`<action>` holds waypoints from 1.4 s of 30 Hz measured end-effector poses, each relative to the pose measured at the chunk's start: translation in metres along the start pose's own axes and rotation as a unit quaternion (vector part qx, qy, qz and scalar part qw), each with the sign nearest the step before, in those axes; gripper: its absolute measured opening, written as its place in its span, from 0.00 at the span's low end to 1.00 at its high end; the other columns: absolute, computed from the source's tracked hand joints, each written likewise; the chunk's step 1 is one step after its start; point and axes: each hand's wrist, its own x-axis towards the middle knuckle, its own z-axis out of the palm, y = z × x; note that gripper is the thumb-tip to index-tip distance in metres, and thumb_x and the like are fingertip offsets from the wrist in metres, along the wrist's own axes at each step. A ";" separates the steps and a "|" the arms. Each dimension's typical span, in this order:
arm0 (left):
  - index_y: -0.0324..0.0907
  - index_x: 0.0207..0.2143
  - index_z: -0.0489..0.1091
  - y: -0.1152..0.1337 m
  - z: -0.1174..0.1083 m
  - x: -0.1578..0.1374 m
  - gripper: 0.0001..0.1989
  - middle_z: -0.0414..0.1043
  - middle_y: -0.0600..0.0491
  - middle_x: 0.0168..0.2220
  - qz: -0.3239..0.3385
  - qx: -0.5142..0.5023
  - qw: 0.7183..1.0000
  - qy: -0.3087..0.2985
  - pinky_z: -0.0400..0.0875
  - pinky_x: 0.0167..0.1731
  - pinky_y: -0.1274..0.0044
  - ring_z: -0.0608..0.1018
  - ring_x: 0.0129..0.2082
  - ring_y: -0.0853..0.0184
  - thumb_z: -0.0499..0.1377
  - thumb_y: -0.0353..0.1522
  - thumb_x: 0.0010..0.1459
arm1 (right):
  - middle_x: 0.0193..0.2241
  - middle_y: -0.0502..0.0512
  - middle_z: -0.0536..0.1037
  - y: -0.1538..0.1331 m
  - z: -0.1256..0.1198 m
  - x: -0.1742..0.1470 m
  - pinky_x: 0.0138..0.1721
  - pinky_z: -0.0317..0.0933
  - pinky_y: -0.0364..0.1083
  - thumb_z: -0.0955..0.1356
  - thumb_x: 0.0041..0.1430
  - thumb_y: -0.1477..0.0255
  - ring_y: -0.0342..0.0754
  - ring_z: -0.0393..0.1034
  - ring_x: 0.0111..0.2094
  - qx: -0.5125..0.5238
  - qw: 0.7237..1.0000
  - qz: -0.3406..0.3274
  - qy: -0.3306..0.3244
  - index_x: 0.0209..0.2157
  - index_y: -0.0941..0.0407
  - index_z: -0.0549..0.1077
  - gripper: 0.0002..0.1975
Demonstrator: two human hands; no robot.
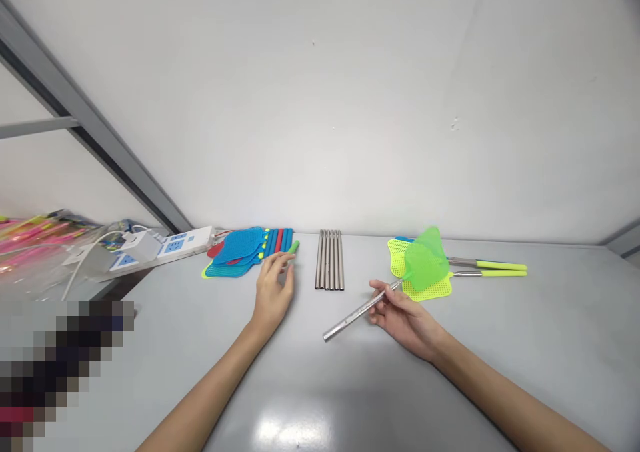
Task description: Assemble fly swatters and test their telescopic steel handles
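Note:
My right hand [397, 313] grips a metal rod [350, 320] that carries a green swatter head [425, 260] at its far end, lifted over the table. My left hand [273, 289] pinches a small green handle grip [293, 247] at the end of a row of coloured grips [280, 240]. Between my hands lies a neat row of several bare metal rods [329, 259]. Left of the grips sits a pile of blue and red mesh swatter heads [239, 252].
Finished yellow-green swatters [465, 269] lie at the right on the grey table [550, 345]. A white power strip [173, 245] and a bag of pink items [35, 245] sit at the far left by a metal frame. A pixelated patch covers the lower left.

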 end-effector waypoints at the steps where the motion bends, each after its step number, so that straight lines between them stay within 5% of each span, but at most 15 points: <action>1: 0.42 0.38 0.67 -0.001 -0.001 0.000 0.11 0.65 0.49 0.42 -0.019 -0.021 0.999 0.022 0.66 0.39 0.74 0.69 0.41 0.65 0.50 0.34 0.55 | 0.23 0.50 0.66 0.000 0.000 0.000 0.34 0.54 0.45 0.67 0.51 0.68 0.44 0.62 0.30 0.001 1.000 0.004 -0.002 0.38 0.57 0.71 0.12; 15: 0.41 0.35 0.63 -0.011 0.000 0.003 0.08 0.64 0.56 0.29 -0.178 -0.232 0.935 0.199 0.65 0.31 0.80 0.70 0.26 0.74 0.53 0.35 0.53 | 0.31 0.57 0.70 -0.004 -0.003 0.003 0.34 0.56 0.46 0.62 0.56 0.65 0.47 0.64 0.33 0.075 0.997 0.020 -0.014 0.41 0.59 0.69 0.15; 28: 0.37 0.30 0.65 0.012 0.010 -0.015 0.15 0.60 0.59 0.23 -0.304 -0.426 0.843 0.127 0.63 0.25 0.83 0.65 0.21 0.77 0.56 0.42 0.50 | 0.24 0.49 0.68 -0.009 -0.013 0.009 0.30 0.56 0.44 0.62 0.55 0.65 0.43 0.61 0.27 0.290 0.957 0.021 -0.002 0.42 0.57 0.66 0.14; 42: 0.37 0.28 0.66 0.018 0.010 -0.016 0.16 0.63 0.58 0.22 -0.354 -0.483 0.796 0.088 0.67 0.28 0.83 0.68 0.23 0.76 0.60 0.41 0.46 | 0.26 0.52 0.69 -0.008 -0.008 0.008 0.29 0.56 0.45 0.62 0.54 0.65 0.45 0.62 0.28 0.200 0.979 0.017 0.043 0.43 0.58 0.68 0.16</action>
